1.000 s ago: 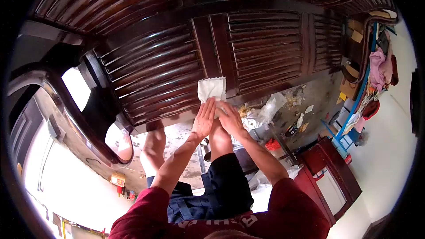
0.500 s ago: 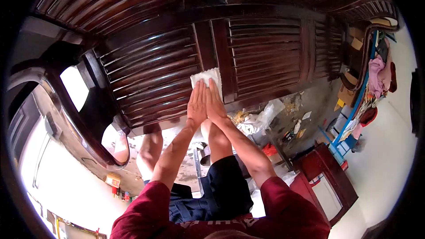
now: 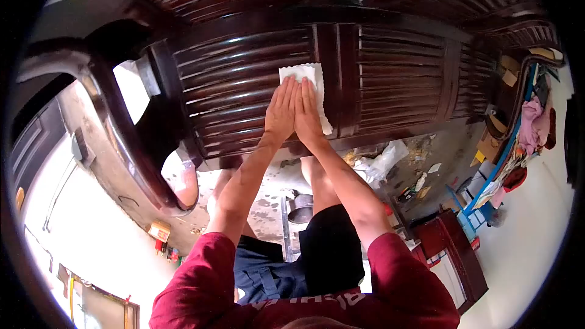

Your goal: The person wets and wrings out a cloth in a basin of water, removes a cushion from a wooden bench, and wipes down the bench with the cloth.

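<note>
A white cloth (image 3: 303,71) with a wavy edge lies on the slatted seat of a dark, glossy wooden bench (image 3: 234,88), just left of a broad crosspiece (image 3: 336,82). My left hand (image 3: 281,109) rests flat on the cloth, its fingers straight and close together. Against it lies my right hand (image 3: 308,108), also flat with outstretched fingers. Part of the cloth shows to the right of my right hand, hanging down toward the front of the seat. Both palms hide what is beneath them.
A curved wooden armrest (image 3: 116,128) stands at the left. Clear plastic bags (image 3: 387,161) and litter lie on the floor in front of the bench. At the right are a blue-framed rack with clothes (image 3: 530,122) and a dark red cabinet (image 3: 451,250).
Both hands and the cloth have slid farther from the seat's front edge and a little left over the slats. More of the cloth shows beside my right hand. The view has shifted.
</note>
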Motion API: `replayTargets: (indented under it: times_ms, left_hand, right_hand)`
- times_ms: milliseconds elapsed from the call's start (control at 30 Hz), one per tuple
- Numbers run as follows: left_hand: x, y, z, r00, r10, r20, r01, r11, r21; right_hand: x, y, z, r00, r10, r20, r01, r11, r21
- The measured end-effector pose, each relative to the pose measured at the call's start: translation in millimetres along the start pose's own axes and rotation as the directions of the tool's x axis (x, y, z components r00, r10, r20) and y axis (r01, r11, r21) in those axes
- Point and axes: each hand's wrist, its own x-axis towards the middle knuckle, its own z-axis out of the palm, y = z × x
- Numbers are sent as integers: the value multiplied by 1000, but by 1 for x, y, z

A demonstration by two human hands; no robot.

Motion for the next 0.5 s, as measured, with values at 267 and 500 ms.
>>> replayTargets:
  times_ms: [267,500]
  left_hand:
    - [-109,-75,10,974,-211,78,212,977,-11]
    - [-191,-109,43,892,-424,-154,391,898,-203]
  right_hand:
    - [-15,-95,74,953,-57,297,65,998,-17]
    - [-24,-133,133,794,-355,494,521,815,-252]
